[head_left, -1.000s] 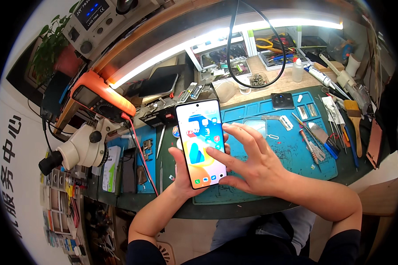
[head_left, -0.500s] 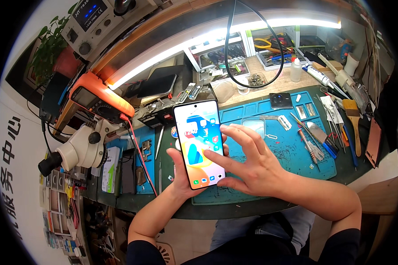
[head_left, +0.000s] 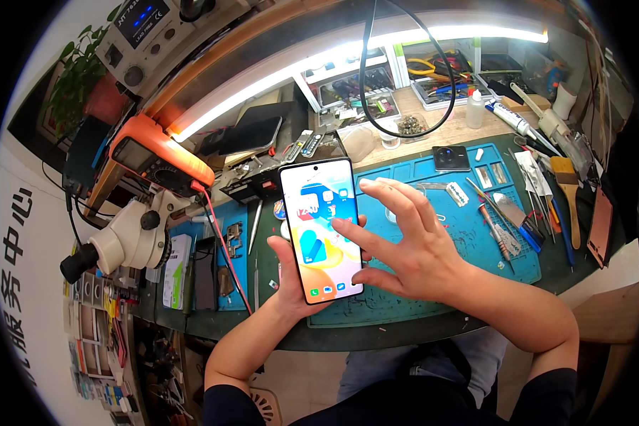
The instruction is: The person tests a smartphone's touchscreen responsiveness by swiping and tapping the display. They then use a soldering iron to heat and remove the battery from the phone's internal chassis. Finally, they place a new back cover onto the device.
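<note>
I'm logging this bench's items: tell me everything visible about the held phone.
The phone is dark-edged, its glassy screen lit with colourful icons, a camera hole at top centre. Its top leans slightly left. The left hand holds it above the bench; the right hand points a finger at it, contact unclear.

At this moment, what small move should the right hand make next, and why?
Probably a light tap or short swipe with the index finger of the right hand. The left hand holds the phone, its lit screen showing icons, and that finger points at the screen's middle part; whether it touches the glass is unclear.
</note>
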`<state>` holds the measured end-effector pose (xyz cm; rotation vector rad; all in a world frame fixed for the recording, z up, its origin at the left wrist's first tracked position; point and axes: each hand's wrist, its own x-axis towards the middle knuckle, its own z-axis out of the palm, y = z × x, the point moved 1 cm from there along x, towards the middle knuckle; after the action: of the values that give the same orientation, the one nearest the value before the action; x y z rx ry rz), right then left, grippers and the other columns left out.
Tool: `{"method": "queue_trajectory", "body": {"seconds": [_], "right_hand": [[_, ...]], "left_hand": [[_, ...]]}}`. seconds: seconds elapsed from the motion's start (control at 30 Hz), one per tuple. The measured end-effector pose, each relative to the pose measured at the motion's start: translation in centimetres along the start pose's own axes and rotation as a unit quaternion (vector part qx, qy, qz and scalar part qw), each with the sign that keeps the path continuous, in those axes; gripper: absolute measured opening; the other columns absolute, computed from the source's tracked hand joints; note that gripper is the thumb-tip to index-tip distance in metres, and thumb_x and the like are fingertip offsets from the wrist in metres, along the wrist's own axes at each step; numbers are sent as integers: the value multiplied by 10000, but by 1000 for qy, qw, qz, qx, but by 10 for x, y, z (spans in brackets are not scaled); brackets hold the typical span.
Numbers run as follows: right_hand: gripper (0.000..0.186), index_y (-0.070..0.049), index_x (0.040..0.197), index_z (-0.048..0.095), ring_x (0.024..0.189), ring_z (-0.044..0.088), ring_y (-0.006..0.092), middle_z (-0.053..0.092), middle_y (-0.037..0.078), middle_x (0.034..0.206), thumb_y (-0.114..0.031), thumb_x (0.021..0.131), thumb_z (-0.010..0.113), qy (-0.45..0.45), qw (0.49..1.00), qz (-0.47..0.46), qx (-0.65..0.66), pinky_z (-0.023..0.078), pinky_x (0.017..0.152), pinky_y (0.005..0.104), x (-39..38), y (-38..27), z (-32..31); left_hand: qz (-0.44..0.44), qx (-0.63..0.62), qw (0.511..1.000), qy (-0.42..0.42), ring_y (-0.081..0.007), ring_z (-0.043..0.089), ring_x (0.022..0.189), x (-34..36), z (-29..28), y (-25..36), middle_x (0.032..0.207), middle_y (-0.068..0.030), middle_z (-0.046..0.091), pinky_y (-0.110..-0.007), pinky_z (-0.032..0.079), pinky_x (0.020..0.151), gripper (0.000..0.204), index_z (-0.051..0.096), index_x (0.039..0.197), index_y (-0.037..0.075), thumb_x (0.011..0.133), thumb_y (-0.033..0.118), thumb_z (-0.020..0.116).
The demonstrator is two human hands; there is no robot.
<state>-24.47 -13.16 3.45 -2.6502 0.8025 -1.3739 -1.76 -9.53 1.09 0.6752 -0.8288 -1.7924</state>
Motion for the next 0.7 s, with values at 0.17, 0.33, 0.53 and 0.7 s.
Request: {"method": "queue_trajectory", "body": {"seconds": [0.17,0.33,0.53,0.7], "right_hand": [[714,-255,1464,699,1446,453,375,453,163,1602,-477,804,862,-4,1000,-26,15,445,1182,492,-1,0,-1],[645,-272,1449,720,1446,430,392,439,163,1601,-521,865,828,-22,999,-44,20,450,1182,511,-3,-1,-1],[636,-263,1450,719,1450,428,387,445,163,1602,-517,875,815,-34,999,-34,-2,440,1191,504,-3,-2,1],[623,-258,1445,722,1451,429,382,447,163,1599,-517,884,807,-33,999,-36,1,438,1192,502,-4,-2,1]], "left_hand": [[-2,-36,998,-46,-323,613,1389,3,-2,3,1579,-138,554,-515,581,1099,1271,345,1672,133,762,995,553],[5,-96,994,-61,-291,633,1352,4,0,-1,1559,-135,554,-512,606,1027,1285,341,1667,92,768,985,554],[0,-112,990,-85,-287,605,1391,4,-2,-1,1573,-128,544,-519,601,1027,1295,332,1673,102,759,992,552],[-3,-50,998,-45,-285,595,1408,3,-1,1,1590,-120,535,-523,596,1037,1289,324,1681,116,762,990,550]]}}
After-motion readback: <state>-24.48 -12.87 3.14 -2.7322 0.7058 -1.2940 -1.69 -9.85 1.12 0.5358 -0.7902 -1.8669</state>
